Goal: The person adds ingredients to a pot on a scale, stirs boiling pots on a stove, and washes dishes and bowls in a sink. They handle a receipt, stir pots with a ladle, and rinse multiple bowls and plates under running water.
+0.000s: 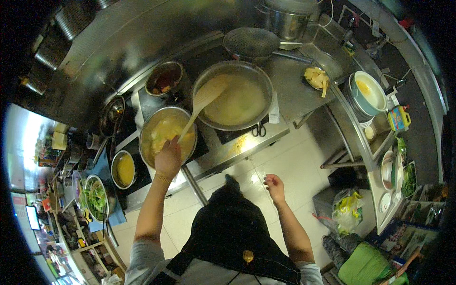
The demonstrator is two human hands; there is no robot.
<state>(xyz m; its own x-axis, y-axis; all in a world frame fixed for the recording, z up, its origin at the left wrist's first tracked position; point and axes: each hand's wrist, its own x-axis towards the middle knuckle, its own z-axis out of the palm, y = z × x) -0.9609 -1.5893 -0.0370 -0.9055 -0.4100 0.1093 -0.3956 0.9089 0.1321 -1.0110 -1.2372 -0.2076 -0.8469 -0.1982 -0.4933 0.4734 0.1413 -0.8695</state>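
Note:
My left hand point(168, 160) grips the handle of a large wooden paddle point(212, 91). The paddle slants up to the right, its blade over the wide steel pan point(233, 125) of cloudy, pale broth. Below that hand stands a steel pot point(143, 137) of yellowish soup with pieces in it; the hand covers part of the pot. My right hand point(274, 187) hangs above the tiled floor, right of my dark apron point(231, 228), fingers loosely curled around nothing. Black-handled scissors point(259, 130) lie at the front of the stove, below the wide pan.
Behind the pan are a perforated strainer point(252, 42) and a tall stockpot point(288, 25). A pot of dark red liquid point(164, 79) stands left. A smaller yellow-filled pot point(123, 170) and leafy greens point(95, 199) sit further left. At lower right is a person in green point(370, 263).

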